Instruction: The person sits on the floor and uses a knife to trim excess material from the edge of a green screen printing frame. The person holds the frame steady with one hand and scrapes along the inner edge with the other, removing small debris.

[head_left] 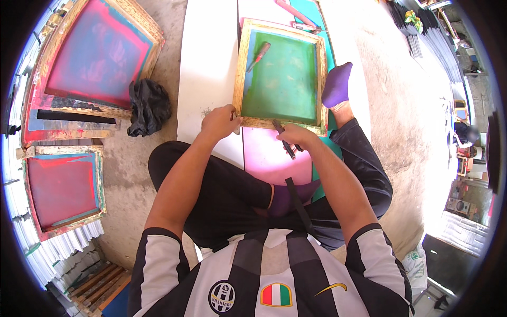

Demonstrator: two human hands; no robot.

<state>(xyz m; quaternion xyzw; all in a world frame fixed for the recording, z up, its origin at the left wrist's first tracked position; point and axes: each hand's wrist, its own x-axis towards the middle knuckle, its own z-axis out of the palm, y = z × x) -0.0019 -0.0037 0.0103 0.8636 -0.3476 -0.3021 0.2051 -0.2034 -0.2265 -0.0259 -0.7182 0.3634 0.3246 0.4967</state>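
I sit on the floor with a wooden screen-printing frame with green mesh in front of me. My left hand grips the frame's near left corner. My right hand holds a dark pair of pliers against the frame's near edge. A wood-handled tool lies on the green mesh. The frame rests on a pink sheet and white boards. My foot in a purple sock touches the frame's right side.
Two more wooden frames with red mesh lie at left, one at the upper left and one lower. A black cloth sits on the concrete floor. A red-handled tool lies beyond the frame. Stacked sheets line the right side.
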